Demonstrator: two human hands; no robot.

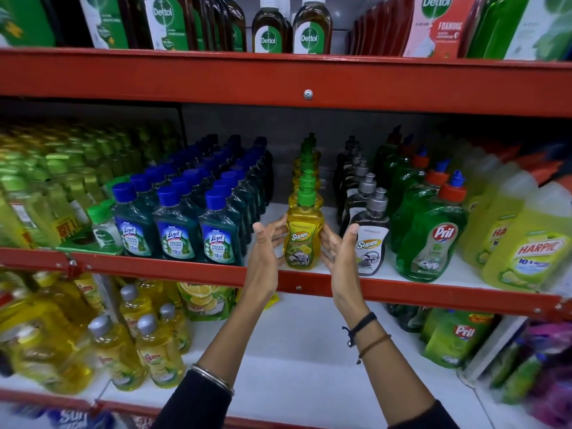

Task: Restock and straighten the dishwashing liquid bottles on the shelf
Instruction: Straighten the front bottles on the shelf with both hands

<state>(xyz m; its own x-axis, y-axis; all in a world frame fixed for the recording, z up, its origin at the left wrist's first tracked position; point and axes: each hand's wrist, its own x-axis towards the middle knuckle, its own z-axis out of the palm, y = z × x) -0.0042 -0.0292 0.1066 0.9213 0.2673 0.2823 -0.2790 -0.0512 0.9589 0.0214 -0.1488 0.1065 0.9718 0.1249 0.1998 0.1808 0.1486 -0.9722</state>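
Observation:
A yellow Patanjali Super dishwashing bottle (301,239) with a green cap stands upright at the front of the middle shelf (185,269), heading a single row of like bottles (306,162). My left hand (266,246) is at its left side and my right hand (339,252) at its right, palms facing each other. The fingers are spread and the thumbs raised; the fingertips touch the bottle's sides without wrapping around it. Right of it runs a row of dark Patanjali Super bottles (370,243) with grey caps.
Blue-capped Lizol bottles (176,230) fill the shelf to the left; green Pril bottles (428,239) and yellow Harpic jugs (526,252) stand to the right. Dettol bottles (269,29) sit on the shelf above. Below are yellow Vim bottles (158,351) and Pril pouches (455,335).

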